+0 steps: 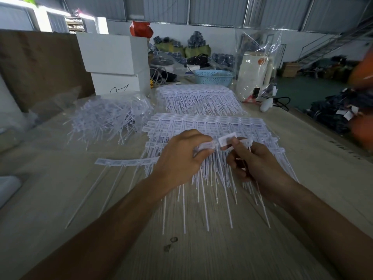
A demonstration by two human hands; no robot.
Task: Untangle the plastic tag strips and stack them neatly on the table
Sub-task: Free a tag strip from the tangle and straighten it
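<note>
At frame centre, the left hand [181, 156] and right hand [254, 160] each pinch a tag strip [228, 141] above the stacked strips [205, 122]. Upper left: tangled pile [107, 118], white boxes [115, 63]. Upper centre: second stack [195, 96], blue basket [214, 77].

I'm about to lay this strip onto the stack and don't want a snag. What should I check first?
1. Left hand grips the held strip: ok.
2. Right hand pinches it too: ok.
3. Its tails free of the near stack: cannot tell.
4. Near stack's heads lined up: ok.
5. Lone strip on the table stacked: not ok.
6. Tangled pile sorted: not ok.
</note>
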